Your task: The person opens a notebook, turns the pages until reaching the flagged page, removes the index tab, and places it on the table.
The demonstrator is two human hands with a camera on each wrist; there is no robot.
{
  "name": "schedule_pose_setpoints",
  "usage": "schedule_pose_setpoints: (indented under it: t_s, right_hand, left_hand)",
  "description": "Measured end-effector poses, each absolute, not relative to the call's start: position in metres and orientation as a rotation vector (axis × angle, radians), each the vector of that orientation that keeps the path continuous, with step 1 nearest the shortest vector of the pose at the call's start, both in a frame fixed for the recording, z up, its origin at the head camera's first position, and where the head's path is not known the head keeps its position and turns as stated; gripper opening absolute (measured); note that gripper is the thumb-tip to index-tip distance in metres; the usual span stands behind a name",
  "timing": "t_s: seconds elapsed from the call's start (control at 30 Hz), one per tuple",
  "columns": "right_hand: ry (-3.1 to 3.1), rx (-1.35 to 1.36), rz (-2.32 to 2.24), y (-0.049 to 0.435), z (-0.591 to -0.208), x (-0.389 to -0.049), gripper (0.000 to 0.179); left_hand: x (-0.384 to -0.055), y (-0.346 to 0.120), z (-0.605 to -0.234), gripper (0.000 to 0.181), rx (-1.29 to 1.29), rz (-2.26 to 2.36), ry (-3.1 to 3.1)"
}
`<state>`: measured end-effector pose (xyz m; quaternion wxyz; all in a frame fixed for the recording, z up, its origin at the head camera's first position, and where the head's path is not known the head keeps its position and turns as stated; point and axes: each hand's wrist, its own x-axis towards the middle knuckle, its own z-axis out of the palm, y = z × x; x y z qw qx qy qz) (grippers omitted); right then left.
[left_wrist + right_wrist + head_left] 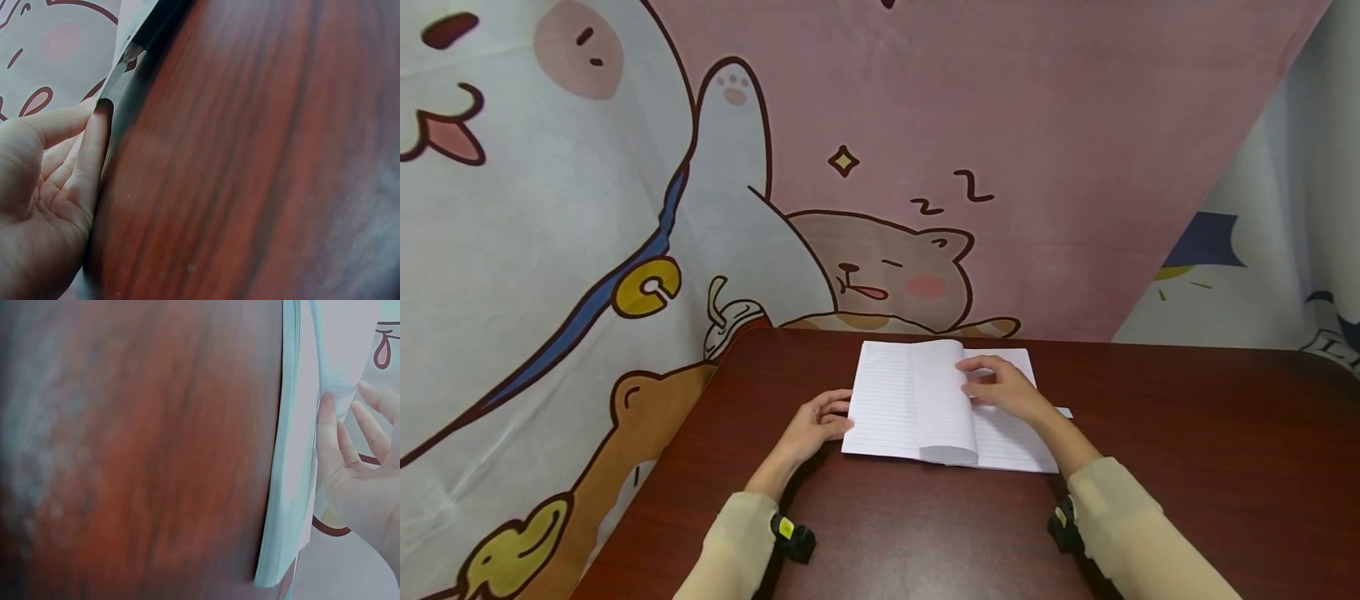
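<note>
One lined notebook [880, 400] lies spread on the dark reddish table [917, 533], near its far side, with a page [943, 396] curled into a loose roll by the middle. At its left edge the left hand [808, 429] pinches the paper between thumb and finger, while the right hand [1006, 389], fingers loosely extended (well apart from the other hand), touches the right side of the curled page. Pale sleeves [730, 537] cover both forearms, and behind the table spreads a pink and white backdrop [1075, 125] printed with cartoon animals.
</note>
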<state>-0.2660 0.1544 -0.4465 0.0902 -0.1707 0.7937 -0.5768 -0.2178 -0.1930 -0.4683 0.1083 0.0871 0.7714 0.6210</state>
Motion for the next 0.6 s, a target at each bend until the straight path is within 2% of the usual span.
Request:
schedule_pose_setpoints:
  t_s: [0.6]
  right_hand:
    - [2.383, -0.544, -1.720, 0.1443, -0.4496, -0.2676, 0.042]
  left_hand:
    - [-0.2164, -0.1922, -0.4667, 0.054, 0.248, 1.836, 2.260]
